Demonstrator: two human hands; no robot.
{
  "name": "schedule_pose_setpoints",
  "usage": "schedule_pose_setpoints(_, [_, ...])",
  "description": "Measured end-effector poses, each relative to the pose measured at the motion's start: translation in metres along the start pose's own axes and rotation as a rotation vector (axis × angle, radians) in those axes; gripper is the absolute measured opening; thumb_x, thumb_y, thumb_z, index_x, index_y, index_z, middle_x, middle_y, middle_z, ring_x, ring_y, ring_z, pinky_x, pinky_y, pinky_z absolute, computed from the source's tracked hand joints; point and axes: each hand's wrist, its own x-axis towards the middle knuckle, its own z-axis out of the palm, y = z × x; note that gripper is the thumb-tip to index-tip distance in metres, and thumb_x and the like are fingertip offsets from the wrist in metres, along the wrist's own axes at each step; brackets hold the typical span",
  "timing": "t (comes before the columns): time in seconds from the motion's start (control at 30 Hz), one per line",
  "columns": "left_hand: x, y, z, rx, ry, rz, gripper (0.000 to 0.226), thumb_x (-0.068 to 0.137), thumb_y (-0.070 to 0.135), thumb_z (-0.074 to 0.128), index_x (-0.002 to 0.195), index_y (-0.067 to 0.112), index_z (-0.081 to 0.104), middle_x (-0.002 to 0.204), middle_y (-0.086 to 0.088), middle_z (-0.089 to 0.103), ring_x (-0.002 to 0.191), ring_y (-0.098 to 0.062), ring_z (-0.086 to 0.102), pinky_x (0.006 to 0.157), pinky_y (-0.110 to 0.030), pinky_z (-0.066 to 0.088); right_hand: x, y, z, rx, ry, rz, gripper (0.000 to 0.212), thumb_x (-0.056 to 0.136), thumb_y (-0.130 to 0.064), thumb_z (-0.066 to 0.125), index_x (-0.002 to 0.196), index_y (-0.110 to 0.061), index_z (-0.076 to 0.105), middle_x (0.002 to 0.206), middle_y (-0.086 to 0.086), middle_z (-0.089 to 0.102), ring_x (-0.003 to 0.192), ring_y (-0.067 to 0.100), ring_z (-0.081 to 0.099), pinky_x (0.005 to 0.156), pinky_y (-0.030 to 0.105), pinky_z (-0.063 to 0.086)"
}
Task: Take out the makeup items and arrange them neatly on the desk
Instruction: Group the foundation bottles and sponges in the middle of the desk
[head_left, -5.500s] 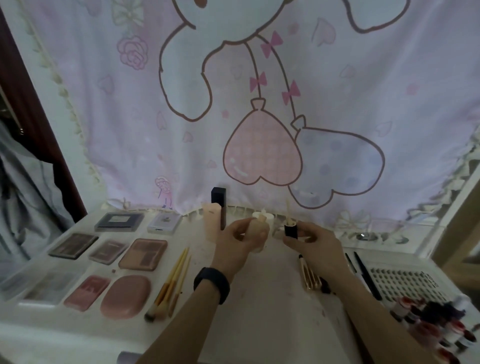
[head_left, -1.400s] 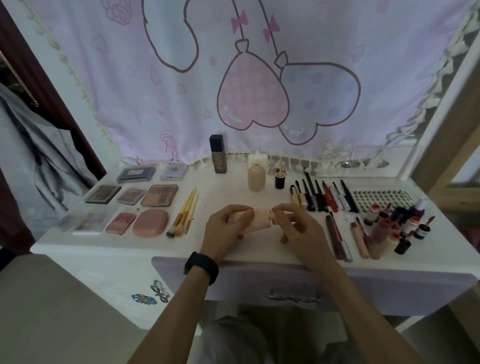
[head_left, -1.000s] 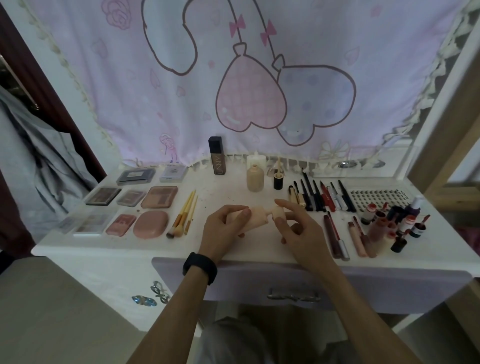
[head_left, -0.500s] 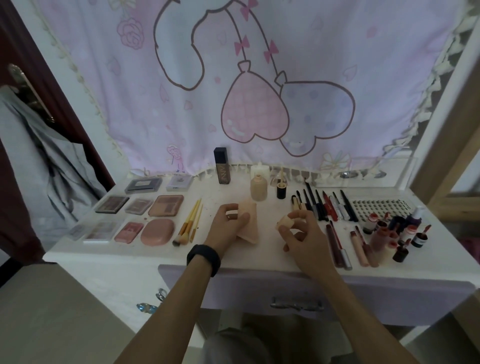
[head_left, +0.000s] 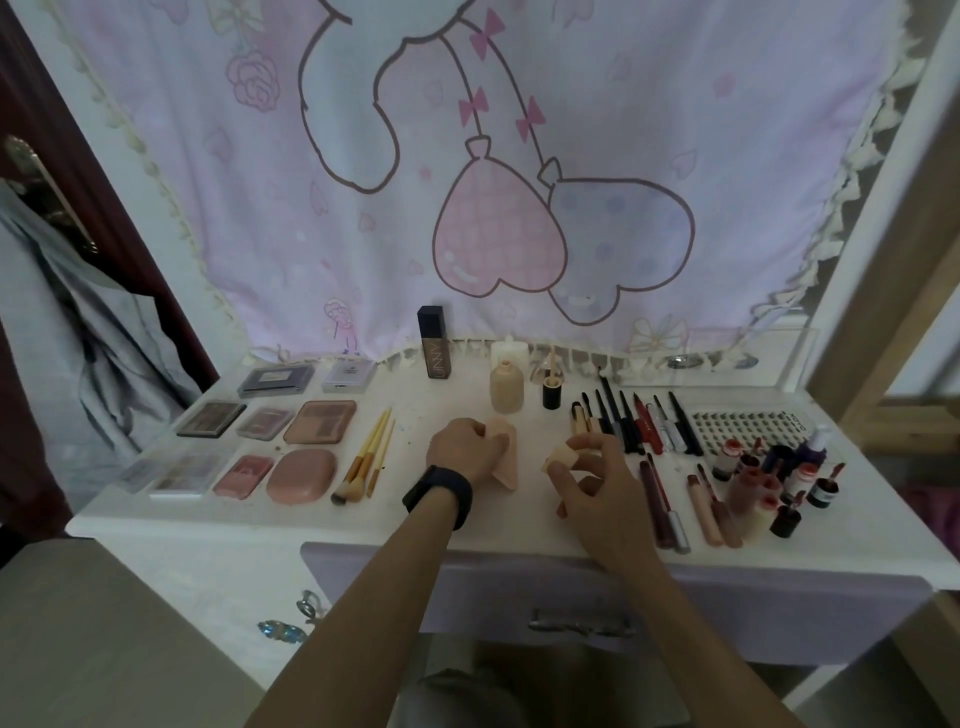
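On the desk (head_left: 395, 525) we have palettes (head_left: 317, 428) in rows at the left, with brushes (head_left: 366, 462) just right of them. Mid-desk, our left hand (head_left: 460, 449) holds a tube (head_left: 506, 467) and our right hand (head_left: 592, 473) a cap (head_left: 561, 457) — side by side, apart. Behind them bottles (head_left: 506, 389) stand along the curtain (head_left: 467, 156) (the tallest farthest left). Right of the bottles lie pencils (head_left: 634, 426) in a row, then a lash tray (head_left: 743, 426) — before the tray, small jars (head_left: 769, 478) cluster, with glosses (head_left: 662, 499) lying between them and the right hand.
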Motion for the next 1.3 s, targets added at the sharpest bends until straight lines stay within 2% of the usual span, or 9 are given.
schedule_pose_setpoints(0.1, [-0.004,-0.007,0.0,0.102,0.067,0.03,0.048,0.094,0.049,0.057,0.133,0.021,0.057,0.125,-0.005,0.064,0.119,-0.027,0.056,0.101,-0.04,0.047,0.0,0.0,0.0,-0.007,0.005,-0.001,0.027,0.093,-0.031,0.069,0.103,-0.045,0.048,0.097,-0.008,0.071,0.06,0.013,0.068,0.055,0.021,0.054])
schedule_pose_setpoints(0.2, [-0.012,-0.015,0.004,0.073,0.109,0.107,0.048,0.09,0.054,0.056,0.133,0.032,0.055,0.126,-0.002,0.062,0.117,-0.025,0.053,0.1,-0.047,0.047,-0.001,0.0,0.001,-0.028,0.016,-0.008,0.028,0.092,-0.033,0.07,0.102,-0.047,0.047,0.096,-0.009,0.071,0.059,0.011,0.068,0.054,0.018,0.053])
schedule_pose_setpoints(0.4, [-0.022,-0.029,0.018,0.247,0.148,0.215,0.058,0.087,0.058,0.054,0.141,0.041,0.045,0.142,0.001,0.052,0.131,-0.025,0.041,0.105,-0.043,0.035,-0.002,0.001,0.001,-0.046,0.023,0.0,0.03,0.091,-0.033,0.071,0.102,-0.05,0.048,0.097,-0.006,0.071,0.059,0.011,0.069,0.054,0.018,0.052])
schedule_pose_setpoints(0.63, [-0.018,-0.035,0.021,0.264,0.164,0.242,0.061,0.089,0.066,0.048,0.145,0.044,0.041,0.143,0.007,0.052,0.134,-0.022,0.036,0.105,-0.041,0.031,0.004,-0.004,0.002,-0.094,-0.015,0.062,0.023,0.095,-0.034,0.065,0.113,-0.043,0.053,0.104,-0.01,0.066,0.064,0.005,0.069,0.056,0.01,0.048])
schedule_pose_setpoints(0.77, [-0.016,-0.037,0.022,0.285,0.169,0.267,0.063,0.088,0.069,0.046,0.146,0.044,0.04,0.144,0.008,0.051,0.133,-0.022,0.036,0.104,-0.04,0.031,0.028,-0.021,-0.001,-0.297,-0.049,0.001,0.031,0.096,-0.032,0.064,0.122,-0.028,0.049,0.103,-0.013,0.063,0.072,0.008,0.067,0.062,0.021,0.052])
schedule_pose_setpoints(0.83, [-0.015,-0.039,0.022,0.28,0.172,0.275,0.063,0.088,0.069,0.044,0.146,0.044,0.04,0.144,0.009,0.051,0.133,-0.022,0.036,0.103,-0.041,0.031,0.049,-0.031,-0.003,-0.546,-0.073,-0.034,0.029,0.095,-0.035,0.063,0.119,-0.023,0.05,0.101,-0.011,0.062,0.083,0.014,0.063,0.071,0.033,0.052])
schedule_pose_setpoints(0.97, [-0.014,-0.042,0.024,0.271,0.172,0.277,0.065,0.086,0.072,0.044,0.145,0.044,0.04,0.144,0.008,0.052,0.132,-0.021,0.036,0.103,-0.041,0.031,0.079,-0.038,-0.008,-1.003,-0.221,-0.052,0.028,0.098,-0.04,0.055,0.122,-0.027,0.059,0.11,-0.002,0.068,0.098,0.02,0.061,0.077,0.036,0.053])
schedule_pose_setpoints(1.13, [-0.012,-0.042,0.026,0.268,0.182,0.28,0.068,0.084,0.076,0.045,0.144,0.045,0.042,0.141,0.007,0.054,0.132,-0.021,0.037,0.101,-0.041,0.031,0.087,-0.031,-0.011,-1.133,-0.324,-0.064,0.033,0.096,-0.035,0.054,0.127,-0.032,0.064,0.119,-0.003,0.068,0.117,0.025,0.052,0.085,0.035,0.05])
schedule_pose_setpoints(1.3, [-0.012,-0.042,0.027,0.269,0.185,0.279,0.067,0.083,0.076,0.045,0.143,0.046,0.042,0.141,0.009,0.055,0.131,-0.02,0.036,0.1,-0.04,0.031,0.083,-0.028,-0.013,-1.152,-0.331,-0.102,0.035,0.096,-0.03,0.051,0.129,-0.033,0.062,0.122,-0.004,0.067,0.119,0.026,0.047,0.089,0.037,0.049])
